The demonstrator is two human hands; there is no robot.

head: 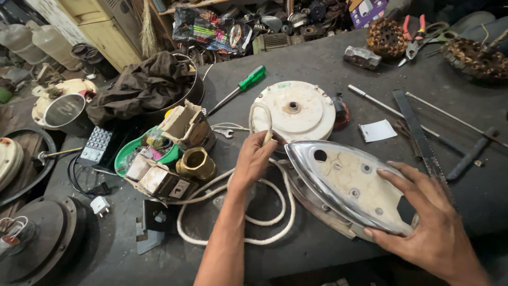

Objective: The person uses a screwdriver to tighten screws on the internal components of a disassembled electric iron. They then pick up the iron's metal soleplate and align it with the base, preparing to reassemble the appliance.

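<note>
**two hands on an opened iron, cord pinched at its nose**

lower right of the frame, the right hand (423, 220) lies flat with fingers spread over the wide end of the iron shell (346, 185), pressing on it rather than closing round it. the shiny metal shell sits at centre right on the dark workbench (328, 63), its pointed end aimed up and left. lower centre, the left hand (256, 159) comes up from the bottom edge, fingers curled tight round the white cord (264, 119) just beside the shell's point. the cord arches above the fist and loops loosely over the bench below the forearm, lower centre. just left of those loops stand a brass fitting (196, 164) and a green tray (127, 153) heaped with small boxes. further up, centre frame, a round white motor cover (296, 111) lies flat, and a green-handled screwdriver (241, 87) angles away at upper centre. red-handled pliers (414, 37) rest near the top right.
</note>
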